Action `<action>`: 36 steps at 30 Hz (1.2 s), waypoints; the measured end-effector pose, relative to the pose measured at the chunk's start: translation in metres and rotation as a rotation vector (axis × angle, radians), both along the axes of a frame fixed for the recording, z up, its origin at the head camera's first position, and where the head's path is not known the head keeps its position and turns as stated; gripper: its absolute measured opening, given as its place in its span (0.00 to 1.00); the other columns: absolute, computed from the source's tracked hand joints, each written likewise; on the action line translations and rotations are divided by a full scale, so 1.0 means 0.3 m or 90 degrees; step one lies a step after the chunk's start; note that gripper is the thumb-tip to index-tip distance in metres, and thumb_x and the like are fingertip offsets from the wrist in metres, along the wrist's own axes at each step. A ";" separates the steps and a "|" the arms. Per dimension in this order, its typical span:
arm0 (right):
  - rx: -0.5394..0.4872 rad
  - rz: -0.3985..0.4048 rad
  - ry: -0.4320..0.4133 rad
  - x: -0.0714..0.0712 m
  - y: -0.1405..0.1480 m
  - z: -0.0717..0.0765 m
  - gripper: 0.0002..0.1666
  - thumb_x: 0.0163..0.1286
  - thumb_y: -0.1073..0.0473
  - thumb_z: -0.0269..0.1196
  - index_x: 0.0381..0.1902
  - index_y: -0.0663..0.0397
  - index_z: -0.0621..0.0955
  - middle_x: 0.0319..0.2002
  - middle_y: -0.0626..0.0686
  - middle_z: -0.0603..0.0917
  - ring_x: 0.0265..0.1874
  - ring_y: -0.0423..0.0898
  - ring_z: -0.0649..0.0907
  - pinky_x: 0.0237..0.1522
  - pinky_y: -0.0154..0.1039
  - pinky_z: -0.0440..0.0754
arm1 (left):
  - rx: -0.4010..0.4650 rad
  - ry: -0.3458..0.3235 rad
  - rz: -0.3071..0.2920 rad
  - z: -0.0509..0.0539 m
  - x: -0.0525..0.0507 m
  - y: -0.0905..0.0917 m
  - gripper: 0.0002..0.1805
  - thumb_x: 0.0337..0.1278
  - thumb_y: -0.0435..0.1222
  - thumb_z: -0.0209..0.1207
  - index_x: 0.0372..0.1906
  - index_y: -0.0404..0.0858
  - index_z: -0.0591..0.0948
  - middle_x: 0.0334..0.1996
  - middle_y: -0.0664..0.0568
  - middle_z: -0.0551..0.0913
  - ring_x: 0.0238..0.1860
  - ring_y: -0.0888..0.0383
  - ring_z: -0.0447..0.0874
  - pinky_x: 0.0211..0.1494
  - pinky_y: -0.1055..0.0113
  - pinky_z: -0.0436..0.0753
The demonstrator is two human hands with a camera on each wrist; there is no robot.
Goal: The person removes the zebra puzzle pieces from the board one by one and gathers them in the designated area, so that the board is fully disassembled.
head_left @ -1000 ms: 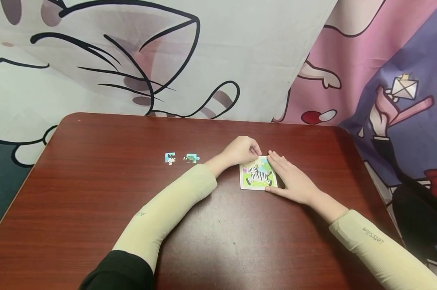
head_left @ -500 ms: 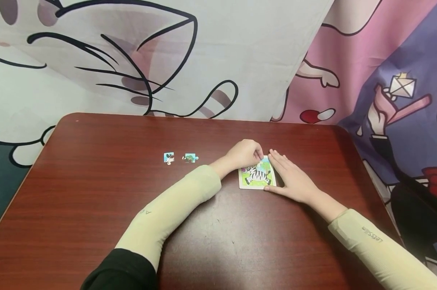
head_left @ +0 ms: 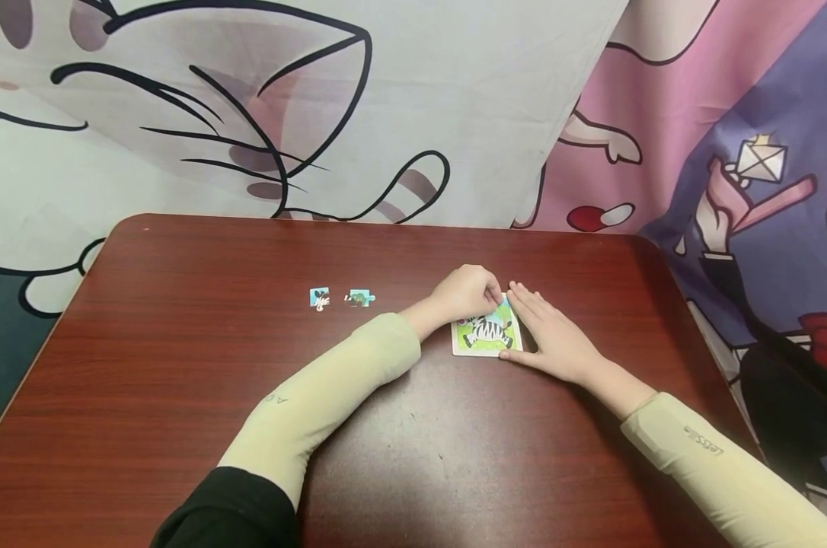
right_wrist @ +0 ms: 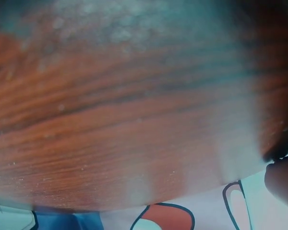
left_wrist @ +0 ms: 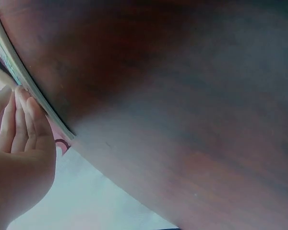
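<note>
A small square jigsaw puzzle (head_left: 485, 346) with a running zebra on green ground lies right of the table's middle in the head view. Over its upper part my left hand (head_left: 465, 292) bends, fingertips and thumb close together near the top right corner. Whether a piece is between them is hidden. In the left wrist view, the left hand's fingers (left_wrist: 34, 125) reach the edge of the puzzle board (left_wrist: 38, 93). My right hand (head_left: 556, 342) rests along the board's right side, fingers straight, thumb at the lower right corner. In the right wrist view only a dark sliver of a hand shows.
Two loose jigsaw pieces lie left of the board: one with a zebra's head (head_left: 320, 298), one blue and green (head_left: 361, 298). The brown table (head_left: 201, 342) ends at a curtain (head_left: 496, 99) with cartoon drawings.
My left hand has shifted slightly right and toward me along the top of the puzzle, covering more of its upper left. The right hand stays at the board's right side.
</note>
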State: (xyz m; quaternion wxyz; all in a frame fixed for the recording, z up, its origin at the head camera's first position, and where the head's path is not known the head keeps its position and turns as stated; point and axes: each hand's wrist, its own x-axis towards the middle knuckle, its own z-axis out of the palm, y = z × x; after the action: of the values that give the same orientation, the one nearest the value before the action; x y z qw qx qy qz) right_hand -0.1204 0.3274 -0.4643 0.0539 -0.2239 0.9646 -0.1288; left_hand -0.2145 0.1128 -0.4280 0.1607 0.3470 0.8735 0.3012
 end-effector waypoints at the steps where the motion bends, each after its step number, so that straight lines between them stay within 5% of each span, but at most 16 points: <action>1: 0.001 -0.001 -0.001 0.000 0.000 0.000 0.65 0.66 0.34 0.72 0.85 0.60 0.54 0.86 0.60 0.54 0.86 0.58 0.55 0.87 0.51 0.49 | -0.001 0.001 0.002 -0.001 0.001 0.002 0.07 0.64 0.31 0.68 0.43 0.39 0.92 0.41 0.52 0.93 0.40 0.62 0.88 0.47 0.74 0.83; 23: 0.002 -0.008 -0.019 0.003 -0.003 -0.002 0.66 0.67 0.34 0.72 0.86 0.59 0.52 0.86 0.60 0.53 0.86 0.58 0.55 0.87 0.52 0.49 | -0.053 0.025 0.039 -0.021 0.025 0.028 0.13 0.62 0.40 0.74 0.50 0.42 0.91 0.39 0.58 0.90 0.40 0.65 0.85 0.50 0.71 0.83; 36: 0.008 -0.009 -0.020 0.001 -0.004 0.001 0.66 0.67 0.33 0.71 0.86 0.60 0.52 0.86 0.61 0.52 0.86 0.58 0.54 0.87 0.53 0.49 | -0.020 -0.003 0.043 -0.016 0.013 0.019 0.13 0.64 0.36 0.70 0.52 0.40 0.91 0.46 0.54 0.93 0.41 0.63 0.85 0.47 0.74 0.82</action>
State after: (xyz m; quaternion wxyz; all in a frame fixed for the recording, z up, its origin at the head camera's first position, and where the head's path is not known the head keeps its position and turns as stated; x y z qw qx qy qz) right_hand -0.1202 0.3261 -0.4641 0.0692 -0.2150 0.9659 -0.1267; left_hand -0.2107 0.1185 -0.4328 0.1578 0.3142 0.8890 0.2932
